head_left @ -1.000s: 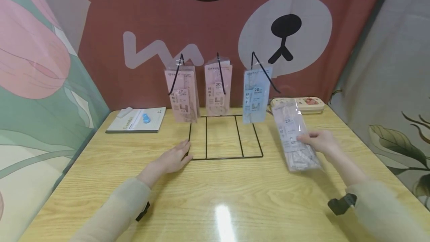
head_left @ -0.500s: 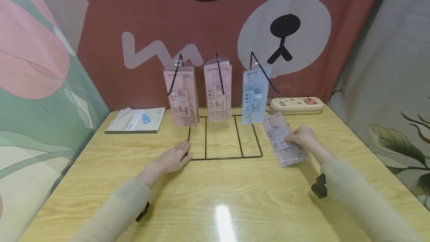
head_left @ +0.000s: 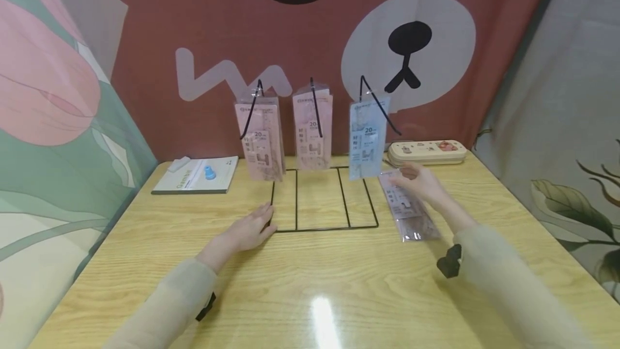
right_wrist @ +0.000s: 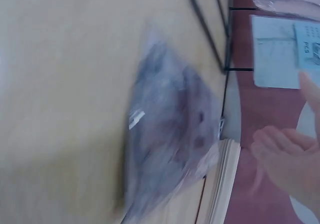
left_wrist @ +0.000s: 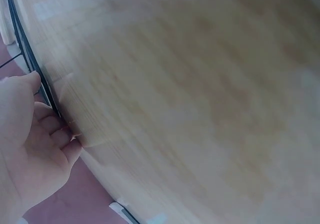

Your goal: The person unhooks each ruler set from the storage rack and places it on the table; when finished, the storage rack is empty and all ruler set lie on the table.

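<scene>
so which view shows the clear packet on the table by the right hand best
The head view: the clear packet lies whole and sharp on the table, just right of the wire rack, with the right hand above its far end. The right wrist view shows it blurred; the left wrist view misses it.

3 packets hang on the rack (head_left: 324,198): 2 pink (head_left: 261,141) (head_left: 313,133), 1 blue (head_left: 367,141). 1 clear packet (head_left: 409,214) lies right. 1 book (head_left: 196,175) far left, 1 case (head_left: 428,151) far right.

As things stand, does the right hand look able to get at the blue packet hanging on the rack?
Probably yes. The right hand is open and raised just right of the blue packet, with nothing between them. The clear packet lies flat on the table below it, out of the way.
</scene>
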`<action>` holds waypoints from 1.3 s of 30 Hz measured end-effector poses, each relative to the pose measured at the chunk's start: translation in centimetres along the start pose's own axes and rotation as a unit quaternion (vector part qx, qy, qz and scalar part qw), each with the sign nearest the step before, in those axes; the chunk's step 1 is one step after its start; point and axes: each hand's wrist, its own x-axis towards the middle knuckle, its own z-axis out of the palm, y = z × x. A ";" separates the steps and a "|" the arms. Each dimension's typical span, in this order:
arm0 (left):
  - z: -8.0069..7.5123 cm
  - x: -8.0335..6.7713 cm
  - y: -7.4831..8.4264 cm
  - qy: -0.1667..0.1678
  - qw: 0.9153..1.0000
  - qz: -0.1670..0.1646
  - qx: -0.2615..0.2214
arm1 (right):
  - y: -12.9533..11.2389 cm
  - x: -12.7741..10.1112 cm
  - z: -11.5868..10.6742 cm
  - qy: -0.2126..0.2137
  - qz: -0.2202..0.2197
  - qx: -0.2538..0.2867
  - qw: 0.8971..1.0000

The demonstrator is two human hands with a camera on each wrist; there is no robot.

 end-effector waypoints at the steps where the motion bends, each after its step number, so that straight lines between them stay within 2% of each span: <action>1: 0.0 0.0 0.0 0.000 1.000 -0.001 0.000 | -0.3 0.3 0.0 -0.004 -0.001 0.027 1.000; 4: -0.1 -0.1 0.0 -0.002 1.000 -0.002 0.000 | -1.4 1.3 0.3 -0.019 -0.004 0.097 0.995; 8: -0.1 -0.1 0.0 -0.004 1.000 -0.003 0.003 | -2.7 2.8 0.9 -0.029 -0.001 0.147 0.989; 15: -0.1 0.0 0.1 -0.003 1.000 -0.002 0.005 | -4.3 4.8 1.7 -0.001 0.028 0.183 0.983; 22: 0.0 -0.1 0.1 -0.001 1.000 -0.001 0.004 | -4.8 5.2 2.4 0.010 0.018 0.193 0.981; 30: 0.0 -0.1 0.0 0.007 1.000 0.004 0.002 | -4.9 3.2 2.2 0.006 0.007 0.148 0.989; 39: 0.1 0.0 0.1 0.004 1.000 -0.002 0.006 | -5.0 -2.5 1.4 -0.027 0.030 0.137 0.990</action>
